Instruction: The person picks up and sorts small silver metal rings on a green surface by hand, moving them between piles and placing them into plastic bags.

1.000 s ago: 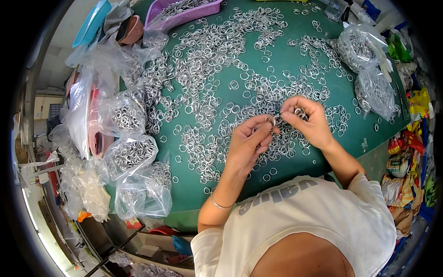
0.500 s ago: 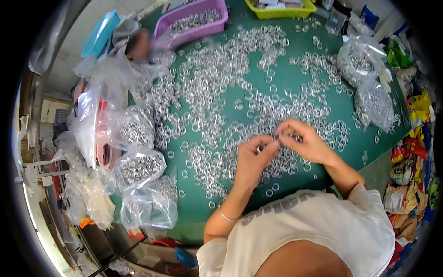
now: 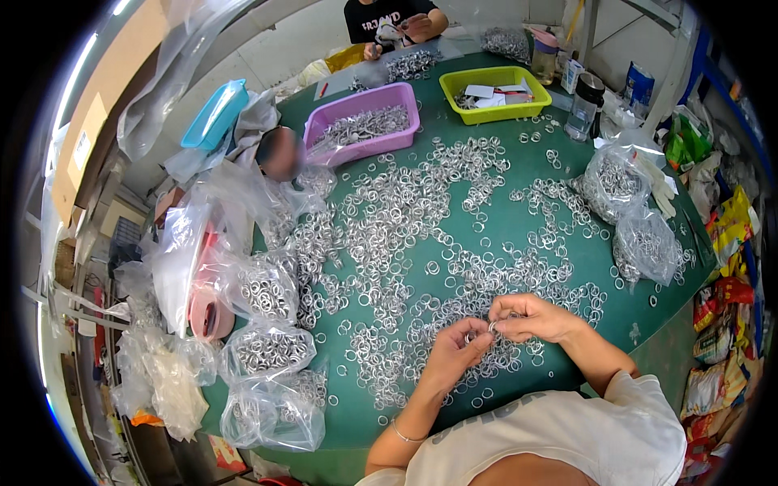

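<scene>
Pinching narrowly one metal ring (image 3: 492, 326) with left hand (image 3: 455, 350) and right hand (image 3: 536, 319), lower right of frame centre | having similar loose rings (image 3: 409, 202) around, across green worktop (image 3: 624, 317) | probably feeling light, stiff, rather slippery | best taking hold at outer rim

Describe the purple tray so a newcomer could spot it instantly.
On the green table, look past the loose metal rings toward the far side. The purple tray sits left of the yellow-green tray; its colour and lack of white cards set it apart.
</scene>
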A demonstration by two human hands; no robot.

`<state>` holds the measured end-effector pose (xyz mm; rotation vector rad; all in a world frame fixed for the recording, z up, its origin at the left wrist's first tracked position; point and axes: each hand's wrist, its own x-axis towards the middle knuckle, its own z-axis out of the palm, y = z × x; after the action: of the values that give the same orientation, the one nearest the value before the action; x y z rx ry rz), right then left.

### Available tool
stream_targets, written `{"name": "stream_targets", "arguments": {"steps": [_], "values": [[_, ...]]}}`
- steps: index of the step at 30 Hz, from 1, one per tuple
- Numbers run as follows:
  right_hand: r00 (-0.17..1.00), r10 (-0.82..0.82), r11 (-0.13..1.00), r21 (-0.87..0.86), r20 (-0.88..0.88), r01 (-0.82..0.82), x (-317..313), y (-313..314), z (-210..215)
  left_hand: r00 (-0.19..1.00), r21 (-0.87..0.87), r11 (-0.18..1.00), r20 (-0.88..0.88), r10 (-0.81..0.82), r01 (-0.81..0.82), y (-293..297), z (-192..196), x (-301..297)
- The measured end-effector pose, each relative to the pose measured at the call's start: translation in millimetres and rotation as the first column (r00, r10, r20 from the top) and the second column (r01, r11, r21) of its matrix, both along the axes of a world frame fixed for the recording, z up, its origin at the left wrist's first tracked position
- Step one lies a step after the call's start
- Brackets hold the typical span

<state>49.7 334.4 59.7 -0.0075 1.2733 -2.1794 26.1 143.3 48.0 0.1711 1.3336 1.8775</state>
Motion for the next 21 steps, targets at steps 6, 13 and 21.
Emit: {"name": "stream_targets", "arguments": {"steps": [6,13,21], "values": [[0.801,0.099,0.901,0.394,-0.59,0.179,-6.0,2.7,-3.5,0.924,0.158,0.987,0.381,-0.034,-0.028,3.2,-4.4,-3.9],[0.79,0.216,0.652,0.687,-0.574,0.321,-4.6,-4.9,4.5,0.981,0.056,0.996,0.182,0.064,-0.075,6.1,-11.3,-1.0],[0.918,0.028,0.77,0.595,-0.395,0.232,-3.7,-11.7,-5.9,0.939,-0.046,0.963,-0.238,0.249,-0.267,15.8,-10.3,5.3]]}}
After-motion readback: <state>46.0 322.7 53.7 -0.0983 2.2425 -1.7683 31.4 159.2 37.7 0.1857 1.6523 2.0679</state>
